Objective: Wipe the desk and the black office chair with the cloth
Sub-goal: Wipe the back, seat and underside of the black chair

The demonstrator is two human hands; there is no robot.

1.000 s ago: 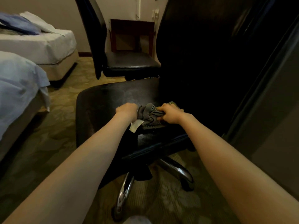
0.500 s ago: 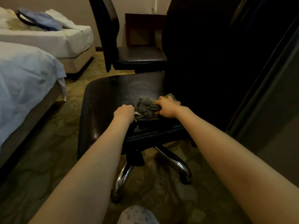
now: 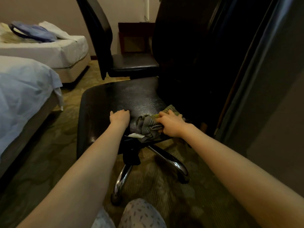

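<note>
**Left hand came off the cloth**

Since the frame before, the left hand had let go of the cloth. It rested beside it on the seat of the black office chair, holding nothing. The right hand clutched the bunched cloth at the seat's near right edge and hid part of it. At right, the dark was too deep to tell the chair's back from the furniture. The left forearm covered part of the chrome base.

Two chairs, two beds, one cloth
</note>
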